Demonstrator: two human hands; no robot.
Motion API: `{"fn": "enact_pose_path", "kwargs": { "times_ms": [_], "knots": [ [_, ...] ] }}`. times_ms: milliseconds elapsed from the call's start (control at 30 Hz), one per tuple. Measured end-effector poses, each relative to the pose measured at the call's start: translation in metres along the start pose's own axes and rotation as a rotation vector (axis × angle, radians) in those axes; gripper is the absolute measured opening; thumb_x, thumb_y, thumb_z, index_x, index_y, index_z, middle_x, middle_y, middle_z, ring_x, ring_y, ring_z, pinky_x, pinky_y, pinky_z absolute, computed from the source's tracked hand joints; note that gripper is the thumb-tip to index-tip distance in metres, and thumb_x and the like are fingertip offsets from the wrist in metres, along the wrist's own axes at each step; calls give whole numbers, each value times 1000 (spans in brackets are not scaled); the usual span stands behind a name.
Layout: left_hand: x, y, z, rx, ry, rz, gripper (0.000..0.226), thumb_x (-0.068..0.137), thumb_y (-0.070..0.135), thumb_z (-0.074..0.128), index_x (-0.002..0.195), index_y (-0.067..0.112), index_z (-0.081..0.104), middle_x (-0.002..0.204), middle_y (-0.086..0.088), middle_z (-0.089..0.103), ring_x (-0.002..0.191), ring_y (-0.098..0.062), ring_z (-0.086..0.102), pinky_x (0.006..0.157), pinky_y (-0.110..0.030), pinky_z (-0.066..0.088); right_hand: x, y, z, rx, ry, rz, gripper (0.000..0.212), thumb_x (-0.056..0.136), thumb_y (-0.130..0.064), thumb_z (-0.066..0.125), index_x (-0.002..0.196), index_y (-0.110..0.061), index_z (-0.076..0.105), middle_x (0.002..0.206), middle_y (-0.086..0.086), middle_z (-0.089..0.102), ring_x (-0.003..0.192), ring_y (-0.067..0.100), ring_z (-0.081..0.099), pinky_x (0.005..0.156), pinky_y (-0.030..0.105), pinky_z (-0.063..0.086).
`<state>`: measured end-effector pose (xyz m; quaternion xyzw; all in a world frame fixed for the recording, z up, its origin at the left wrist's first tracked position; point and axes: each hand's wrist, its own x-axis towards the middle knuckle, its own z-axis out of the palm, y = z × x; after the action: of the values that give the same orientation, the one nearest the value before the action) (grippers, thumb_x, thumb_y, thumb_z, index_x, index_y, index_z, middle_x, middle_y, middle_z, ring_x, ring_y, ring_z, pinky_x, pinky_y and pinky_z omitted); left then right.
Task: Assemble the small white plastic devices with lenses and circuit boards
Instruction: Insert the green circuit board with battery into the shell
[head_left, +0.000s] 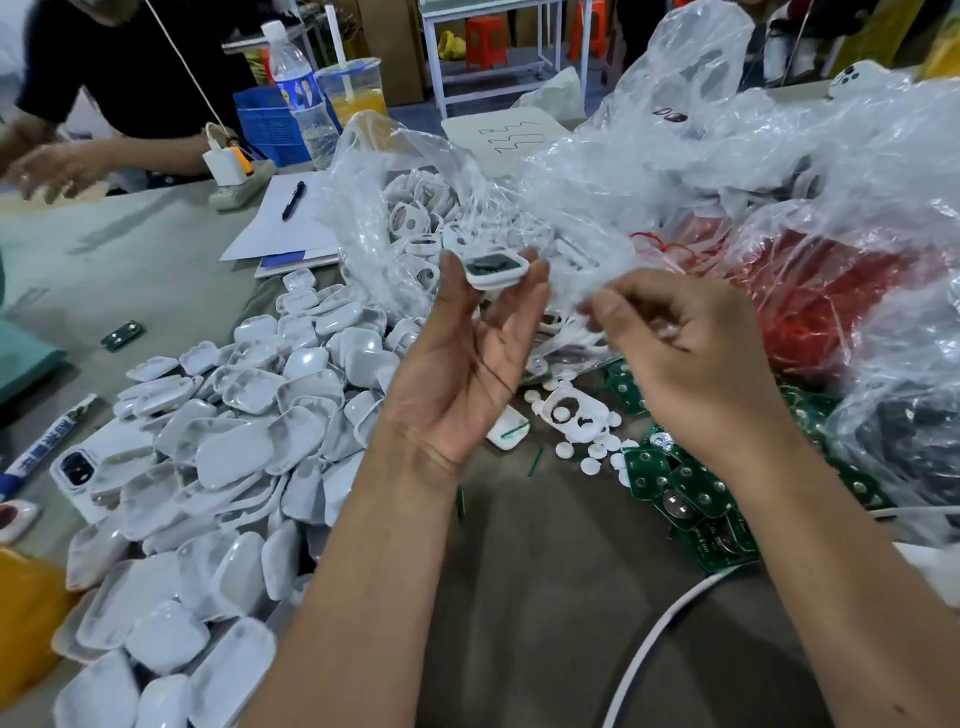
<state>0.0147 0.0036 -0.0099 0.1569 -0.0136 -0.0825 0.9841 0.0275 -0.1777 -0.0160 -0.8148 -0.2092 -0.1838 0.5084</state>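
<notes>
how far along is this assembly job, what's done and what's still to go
Done: a large heap of closed white shells lies at the left, though the frame cannot show whether they are complete. In hand: the left hand pinches one white shell with a dark board showing inside; the right hand has its fingers curled, and what it holds is unclear. Left: loose green circuit boards, small white discs and a bag of white frames.

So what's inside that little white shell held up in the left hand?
A dark green circuit board sits in the white shell, which the left hand pinches by its edges. Anything beneath the board is covered.
</notes>
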Motion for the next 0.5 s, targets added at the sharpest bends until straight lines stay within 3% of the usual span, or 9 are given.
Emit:
{"fn": "enact_pose_path", "kwargs": {
  "times_ms": [100,200,333,500],
  "knots": [
    [0,13,-1,-5,16,92,39,82,23,65,109,-5,63,105,-24,68,88,-36,75,73,-40,64,-2,0,14,-214,-266,-35,4,92,-23,78,93,-25,81,81,-16,72,73,4,66,70,27,54],
    [-1,16,-3,9,13,138,43,83,23,65,115,-5,60,104,-22,68,91,-36,74,78,-40,64,-8,-4,30,-430,-491,-163,18,90,-42,76,104,-30,78,98,-8,68,97,14,59,87,39,51],
    [-2,15,-3,1,-4,156,48,77,18,73,117,-4,60,104,-20,68,95,-36,74,83,-42,63,-18,-8,47,-544,-509,-136,51,84,-67,68,118,-29,70,102,-9,57,107,17,47,89,40,50],
    [-4,14,-3,-22,-36,174,62,60,7,88,115,-6,62,103,-22,69,96,-38,74,80,-45,64,-21,-8,51,-485,-470,-172,46,84,-41,79,121,-19,63,99,-7,56,102,19,49,87,40,49]
  ]
}}
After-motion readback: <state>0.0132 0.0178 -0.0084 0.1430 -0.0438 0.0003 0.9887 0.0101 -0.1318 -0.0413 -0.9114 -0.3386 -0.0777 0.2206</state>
